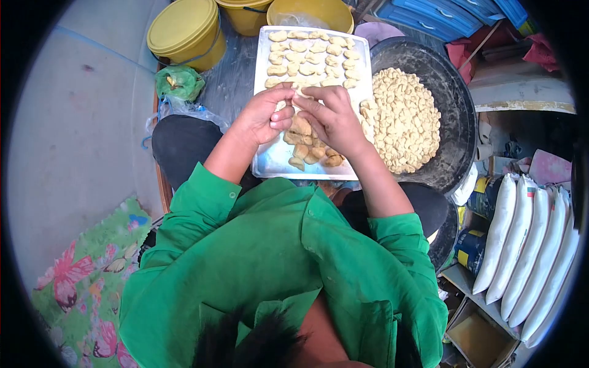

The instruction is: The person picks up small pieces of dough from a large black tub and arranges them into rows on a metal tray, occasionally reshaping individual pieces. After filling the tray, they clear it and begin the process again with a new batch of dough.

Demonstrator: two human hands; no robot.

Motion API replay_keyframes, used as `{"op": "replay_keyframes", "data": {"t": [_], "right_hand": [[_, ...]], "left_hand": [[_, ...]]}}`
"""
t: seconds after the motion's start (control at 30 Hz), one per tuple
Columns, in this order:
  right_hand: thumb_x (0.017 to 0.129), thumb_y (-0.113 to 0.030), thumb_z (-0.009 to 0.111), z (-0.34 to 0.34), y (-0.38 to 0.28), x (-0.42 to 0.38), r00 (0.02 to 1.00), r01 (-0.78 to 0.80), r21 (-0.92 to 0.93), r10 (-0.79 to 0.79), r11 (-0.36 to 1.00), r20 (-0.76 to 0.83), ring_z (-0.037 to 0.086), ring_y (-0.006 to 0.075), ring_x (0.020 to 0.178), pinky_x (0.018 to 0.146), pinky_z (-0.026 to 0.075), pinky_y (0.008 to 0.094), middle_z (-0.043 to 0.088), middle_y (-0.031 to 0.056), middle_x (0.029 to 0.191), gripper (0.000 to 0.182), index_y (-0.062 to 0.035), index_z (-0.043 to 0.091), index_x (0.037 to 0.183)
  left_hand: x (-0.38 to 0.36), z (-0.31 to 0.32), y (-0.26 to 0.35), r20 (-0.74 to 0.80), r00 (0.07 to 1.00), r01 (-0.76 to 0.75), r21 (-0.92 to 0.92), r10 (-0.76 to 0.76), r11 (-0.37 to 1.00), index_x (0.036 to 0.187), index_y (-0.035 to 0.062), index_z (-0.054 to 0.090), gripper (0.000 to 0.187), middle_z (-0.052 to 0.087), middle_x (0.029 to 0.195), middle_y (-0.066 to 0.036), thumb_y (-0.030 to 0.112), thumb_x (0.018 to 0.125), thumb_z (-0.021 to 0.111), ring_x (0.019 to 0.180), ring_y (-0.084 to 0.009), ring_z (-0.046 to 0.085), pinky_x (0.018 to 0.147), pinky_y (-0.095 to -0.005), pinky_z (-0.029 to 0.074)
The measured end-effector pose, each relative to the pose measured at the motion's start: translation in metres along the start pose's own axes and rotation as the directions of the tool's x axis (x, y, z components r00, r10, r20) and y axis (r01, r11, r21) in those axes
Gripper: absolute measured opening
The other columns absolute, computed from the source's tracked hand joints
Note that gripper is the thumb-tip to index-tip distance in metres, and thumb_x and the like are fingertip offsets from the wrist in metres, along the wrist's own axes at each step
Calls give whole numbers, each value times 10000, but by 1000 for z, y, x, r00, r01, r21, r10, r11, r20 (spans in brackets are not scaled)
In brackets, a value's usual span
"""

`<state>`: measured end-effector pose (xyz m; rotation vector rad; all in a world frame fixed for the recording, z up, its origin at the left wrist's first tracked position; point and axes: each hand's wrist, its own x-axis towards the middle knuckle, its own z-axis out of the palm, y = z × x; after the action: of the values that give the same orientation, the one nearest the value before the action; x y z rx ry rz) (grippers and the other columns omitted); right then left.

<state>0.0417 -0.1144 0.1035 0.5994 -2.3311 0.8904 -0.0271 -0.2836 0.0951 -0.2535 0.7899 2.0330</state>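
Observation:
A white tray (pixel 265 61) rests in front of me, with rows of pale, curved dough pieces (pixel 298 46) on its far half. Browner, rounder lumps (pixel 318 151) are heaped on its near half. Over the middle of the tray, my left hand (pixel 270 115) and my right hand (pixel 334 119) meet at the fingertips. Both are closed in a pinch on one small pale dough piece (pixel 300 90), largely covered by the fingers. Right of the tray, a big black tub (pixel 457 122) holds a large pile of similar pale pieces (pixel 405 116).
Yellow buckets (pixel 184 30) and a yellow basin (pixel 310 13) stand beyond the tray. A green plastic bag (pixel 179 83) lies at the left. Blue drawers (pixel 423 18) are at the far right. Several long white packets (pixel 521 245) lean at the right, above an open box (pixel 481 337).

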Motion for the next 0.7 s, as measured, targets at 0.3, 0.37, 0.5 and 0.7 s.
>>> {"op": "replay_keyframes", "data": {"t": [0.3,0.37,0.5,0.7], "right_hand": [[727,-81,744,3,2,1,996,-64,29,62,998,67,548,249,752,693,449,361,629,24,838,193,-81,639,890],[727,-163,731,1,-2,6,734,-657,165,575,736,360,543,259,770,718,454,379,600,74,875,192,-94,623,870],[706,-211,758,6,13,4,943,-308,14,303,951,141,547,261,798,709,457,380,587,65,851,227,-88,626,845],[728,-234,749,-1,3,6,997,-19,-153,30,988,74,556,250,863,735,458,361,571,58,960,204,-81,628,789]], "left_hand": [[3,-2,-7,-1,1000,8,119,-8,993,965,93,513,76,520,706,-3,76,895,538,424,-34,373,336,-169,263],[2,2,-12,2,1000,-31,172,31,985,968,95,511,69,519,708,4,92,907,544,422,-29,367,337,-165,260],[3,3,-10,81,994,-92,207,76,974,975,102,508,75,523,719,16,144,934,555,410,-17,351,339,-157,254],[-4,11,0,-58,985,-149,196,163,969,995,108,506,70,536,773,7,148,947,537,404,-21,345,333,-162,240]]}}
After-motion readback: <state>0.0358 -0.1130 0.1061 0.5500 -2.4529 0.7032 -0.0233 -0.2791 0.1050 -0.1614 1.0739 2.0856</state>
